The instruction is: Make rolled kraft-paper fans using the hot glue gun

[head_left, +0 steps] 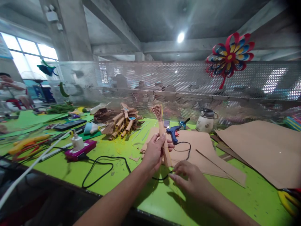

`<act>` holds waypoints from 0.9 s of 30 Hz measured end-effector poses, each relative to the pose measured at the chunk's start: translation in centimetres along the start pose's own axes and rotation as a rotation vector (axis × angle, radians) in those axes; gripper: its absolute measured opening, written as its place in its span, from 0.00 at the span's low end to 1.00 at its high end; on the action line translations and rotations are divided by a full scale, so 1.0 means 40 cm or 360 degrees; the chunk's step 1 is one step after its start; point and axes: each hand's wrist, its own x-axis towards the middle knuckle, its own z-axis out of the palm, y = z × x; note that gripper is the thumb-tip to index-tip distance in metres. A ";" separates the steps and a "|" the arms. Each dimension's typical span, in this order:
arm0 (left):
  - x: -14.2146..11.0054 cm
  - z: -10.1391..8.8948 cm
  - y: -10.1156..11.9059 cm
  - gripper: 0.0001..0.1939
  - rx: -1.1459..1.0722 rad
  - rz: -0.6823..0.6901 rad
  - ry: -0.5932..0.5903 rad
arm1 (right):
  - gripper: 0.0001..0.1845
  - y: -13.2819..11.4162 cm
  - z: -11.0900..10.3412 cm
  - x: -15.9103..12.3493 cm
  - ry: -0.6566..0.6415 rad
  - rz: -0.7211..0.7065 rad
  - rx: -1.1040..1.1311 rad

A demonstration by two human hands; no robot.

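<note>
My left hand is closed around a rolled brown-paper broom and holds it upright, its fanned pleated head on top. My right hand lies low over the green table, fingers pinched near thin yellow thread below the broom; what it pinches is too fine to make out. A blue glue gun lies on brown paper sheets just behind the broom, with its black cable trailing toward me.
A pile of finished paper brooms sits at the back left. Power strip with plug, white jar, large cardboard sheets, yellow scissors at the right edge. A perforated metal screen backs the table, with a pinwheel hung on it. A person sits far left.
</note>
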 end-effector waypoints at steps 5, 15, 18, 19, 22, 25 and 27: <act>-0.014 0.011 -0.004 0.12 0.0054 -0.0063 -0.0051 | 0.20 -0.001 0.003 0.012 -0.0127 0.0137 0.0441; -0.028 0.013 0.004 0.11 0.0054 -0.0125 -0.0087 | 0.23 0.009 0.022 0.003 -0.0330 0.0134 0.0871; -0.032 0.012 0.000 0.11 0.0024 -0.0131 -0.0153 | 0.21 0.005 0.007 0.009 -0.0262 0.0035 0.0938; -0.035 0.013 -0.001 0.12 0.0009 -0.0123 -0.0183 | 0.21 0.006 0.006 0.012 -0.0266 0.0026 0.0960; -0.046 0.020 -0.001 0.14 0.0002 -0.0116 -0.0264 | 0.22 0.014 0.014 0.017 -0.0284 0.0068 0.1009; -0.055 0.026 0.004 0.15 0.0034 -0.0113 -0.0314 | 0.22 0.026 0.029 0.018 -0.0267 0.0115 0.1082; -0.059 0.027 0.006 0.15 0.0045 -0.0105 -0.0330 | 0.21 0.033 0.036 0.018 -0.0281 0.0114 0.1150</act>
